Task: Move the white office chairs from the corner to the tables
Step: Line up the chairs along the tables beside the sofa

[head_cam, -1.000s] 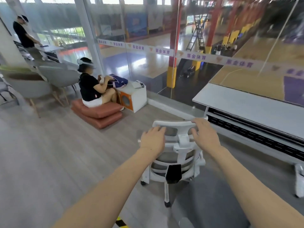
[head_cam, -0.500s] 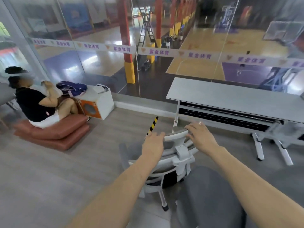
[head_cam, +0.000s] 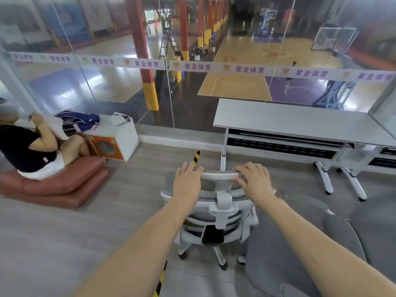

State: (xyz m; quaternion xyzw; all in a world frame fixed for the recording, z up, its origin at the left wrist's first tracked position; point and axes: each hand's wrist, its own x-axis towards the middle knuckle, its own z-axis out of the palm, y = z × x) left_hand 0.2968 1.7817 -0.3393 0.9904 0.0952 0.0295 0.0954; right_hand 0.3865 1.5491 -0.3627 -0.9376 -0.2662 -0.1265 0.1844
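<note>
A white office chair with grey mesh back stands on its castors in front of me, seen from behind. My left hand grips the left end of its headrest, fingers curled over the top edge. My right hand holds the right end of the same headrest. A grey-topped table on white legs stands just beyond the chair, along the glass wall. The chair's seat is hidden behind its back.
A person sits on red floor cushions at the left, beside a white and orange box. A yellow-black strip runs along the floor. A grey seat lies at my lower right. A second table adjoins on the right.
The chair has swung and rolled toward the table while both hands stayed on the headrest. My view has turned right, so the seated person now sits at the left edge.
</note>
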